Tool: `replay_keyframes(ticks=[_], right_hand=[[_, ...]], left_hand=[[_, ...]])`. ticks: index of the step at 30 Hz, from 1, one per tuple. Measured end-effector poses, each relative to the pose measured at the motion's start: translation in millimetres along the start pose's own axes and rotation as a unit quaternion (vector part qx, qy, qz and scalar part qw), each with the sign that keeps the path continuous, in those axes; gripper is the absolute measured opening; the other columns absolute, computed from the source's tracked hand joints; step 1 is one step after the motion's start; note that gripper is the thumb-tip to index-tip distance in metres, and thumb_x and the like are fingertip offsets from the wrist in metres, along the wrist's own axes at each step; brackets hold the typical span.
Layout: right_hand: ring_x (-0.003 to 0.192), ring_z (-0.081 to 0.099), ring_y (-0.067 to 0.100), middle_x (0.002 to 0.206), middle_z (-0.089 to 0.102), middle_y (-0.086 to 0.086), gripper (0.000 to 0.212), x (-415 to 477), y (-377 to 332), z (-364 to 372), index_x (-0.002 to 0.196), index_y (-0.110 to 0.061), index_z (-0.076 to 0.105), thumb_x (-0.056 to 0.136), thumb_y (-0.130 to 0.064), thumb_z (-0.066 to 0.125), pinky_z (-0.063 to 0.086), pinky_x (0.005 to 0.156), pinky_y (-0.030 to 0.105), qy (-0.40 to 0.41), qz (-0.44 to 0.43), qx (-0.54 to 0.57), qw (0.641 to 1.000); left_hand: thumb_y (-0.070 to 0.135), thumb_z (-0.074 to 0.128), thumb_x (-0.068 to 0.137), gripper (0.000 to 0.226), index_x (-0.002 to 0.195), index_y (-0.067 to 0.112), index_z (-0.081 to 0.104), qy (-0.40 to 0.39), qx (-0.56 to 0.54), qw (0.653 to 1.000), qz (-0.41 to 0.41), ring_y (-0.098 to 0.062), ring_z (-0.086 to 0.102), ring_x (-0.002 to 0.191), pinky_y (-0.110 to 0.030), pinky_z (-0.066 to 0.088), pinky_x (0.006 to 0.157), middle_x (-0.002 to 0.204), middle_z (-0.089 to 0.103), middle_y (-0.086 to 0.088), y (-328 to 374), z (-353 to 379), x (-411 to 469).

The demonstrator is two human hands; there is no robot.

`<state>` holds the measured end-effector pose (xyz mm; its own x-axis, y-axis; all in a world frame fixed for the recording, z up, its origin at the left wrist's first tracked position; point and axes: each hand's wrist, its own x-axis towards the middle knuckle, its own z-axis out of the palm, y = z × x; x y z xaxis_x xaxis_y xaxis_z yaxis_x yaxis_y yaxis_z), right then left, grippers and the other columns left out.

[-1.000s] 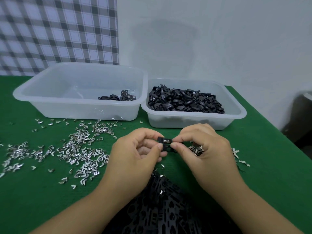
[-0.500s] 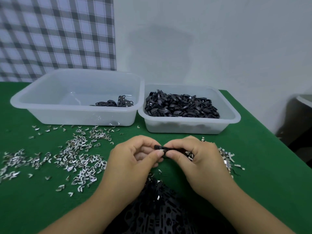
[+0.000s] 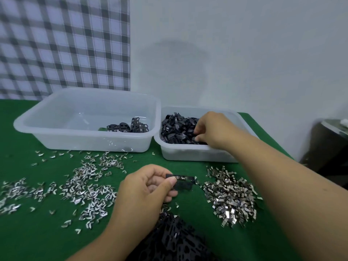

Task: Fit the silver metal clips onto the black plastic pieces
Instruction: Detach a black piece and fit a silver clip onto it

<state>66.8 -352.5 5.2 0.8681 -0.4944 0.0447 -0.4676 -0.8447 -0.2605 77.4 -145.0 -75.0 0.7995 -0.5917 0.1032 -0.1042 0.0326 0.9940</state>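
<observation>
Right hand (image 3: 212,129) has left the black piece (image 3: 183,182), now pinched by the left hand (image 3: 148,187) fingers alone, and curls its fingers into the tub (image 3: 197,157) behind for another; I cannot tell whether they grip one.

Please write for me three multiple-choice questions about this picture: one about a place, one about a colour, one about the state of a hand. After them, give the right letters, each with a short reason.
1. Where is the right hand?
A. on the heap of silver clips
B. in the left bin
C. in the right bin

2. What colour is the table cover?
A. green
B. red
C. white

3. What is the left hand doing?
A. lying flat on the table
B. pinching a black plastic piece
C. lifting a bin

Answers:
1 C: its fingers reach down among the black pieces in that bin.
2 A: green shows everywhere around the bins and clips.
3 B: the thumb and fingers grip the piece above the table.
</observation>
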Motion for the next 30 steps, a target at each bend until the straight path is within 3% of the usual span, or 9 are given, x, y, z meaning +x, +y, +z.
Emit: replay_keyframes(ticks=[5, 9, 12, 14, 18, 25, 30], right_hand=[[0.078, 0.058, 0.018, 0.094, 0.07, 0.007, 0.015, 12, -7, 5, 0.091, -0.01, 0.071, 0.077, -0.011, 0.075, 0.047, 0.072, 0.027, -0.006, -0.011, -0.048, 0.999], [0.082, 0.058, 0.018, 0.097, 0.069, 0.007, 0.018, 9, -6, 3, 0.099, -0.012, 0.069, 0.081, -0.01, 0.07, 0.046, 0.076, 0.026, 0.023, -0.012, -0.02, 0.999], [0.071, 0.058, 0.003, 0.079, 0.067, -0.011, 0.012, -17, -8, 2, 0.09, -0.023, 0.071, 0.084, -0.015, 0.066, 0.042, 0.066, 0.014, 0.132, -0.04, 0.152, 0.979], [0.065, 0.056, -0.005, 0.07, 0.066, -0.018, 0.014, -48, -9, 7, 0.081, -0.031, 0.07, 0.082, -0.018, 0.067, 0.042, 0.06, 0.008, 0.135, -0.055, 0.285, 0.947], [0.066, 0.06, -0.003, 0.079, 0.071, -0.014, 0.018, -105, -4, 14, 0.082, -0.034, 0.073, 0.078, -0.017, 0.07, 0.049, 0.064, 0.01, 0.133, -0.031, 0.43, 0.892], [0.052, 0.051, 0.005, 0.061, 0.067, -0.005, 0.015, -121, -5, 46, 0.08, -0.016, 0.075, 0.078, -0.003, 0.068, 0.042, 0.051, 0.012, 0.035, 0.019, 0.545, 0.838], [0.052, 0.051, 0.007, 0.06, 0.066, -0.003, 0.014, -117, 0, 52, 0.083, -0.018, 0.076, 0.077, -0.007, 0.07, 0.041, 0.051, 0.013, 0.024, 0.025, 0.578, 0.815]], left_hand=[[0.007, 0.07, 0.08, 0.013, 0.074, 0.018, 0.069, -0.004, 0.006, 1.0, 0.0, -0.017, 0.072, 0.062, -0.022, 0.056, 0.056, 0.064, 0.072, -0.007, -1, 0, 0], [0.006, 0.07, 0.081, 0.014, 0.073, 0.018, 0.068, 0.001, -0.005, 1.0, 0.004, -0.017, 0.072, 0.062, -0.019, 0.055, 0.054, 0.064, 0.071, -0.008, -2, 0, 0], [0.006, 0.068, 0.083, 0.016, 0.073, 0.019, 0.067, 0.004, -0.012, 1.0, 0.008, -0.018, 0.072, 0.062, -0.019, 0.054, 0.054, 0.064, 0.071, -0.008, -3, 0, 0], [0.008, 0.066, 0.085, 0.017, 0.074, 0.021, 0.065, 0.006, -0.008, 1.0, 0.015, -0.018, 0.072, 0.063, -0.02, 0.054, 0.055, 0.064, 0.071, -0.007, -5, -1, 1], [0.01, 0.06, 0.09, 0.021, 0.077, 0.027, 0.062, 0.006, -0.003, 0.999, 0.032, -0.017, 0.072, 0.065, -0.021, 0.055, 0.056, 0.067, 0.072, -0.006, -8, -1, 2], [0.008, 0.058, 0.091, 0.024, 0.077, 0.028, 0.061, -0.004, -0.01, 0.999, 0.039, -0.017, 0.072, 0.065, -0.021, 0.055, 0.056, 0.069, 0.073, -0.006, -9, 0, 3], [0.007, 0.058, 0.09, 0.016, 0.081, 0.02, 0.061, -0.013, -0.009, 0.999, 0.04, -0.018, 0.072, 0.065, -0.021, 0.055, 0.056, 0.067, 0.072, -0.008, -10, 1, 3]])
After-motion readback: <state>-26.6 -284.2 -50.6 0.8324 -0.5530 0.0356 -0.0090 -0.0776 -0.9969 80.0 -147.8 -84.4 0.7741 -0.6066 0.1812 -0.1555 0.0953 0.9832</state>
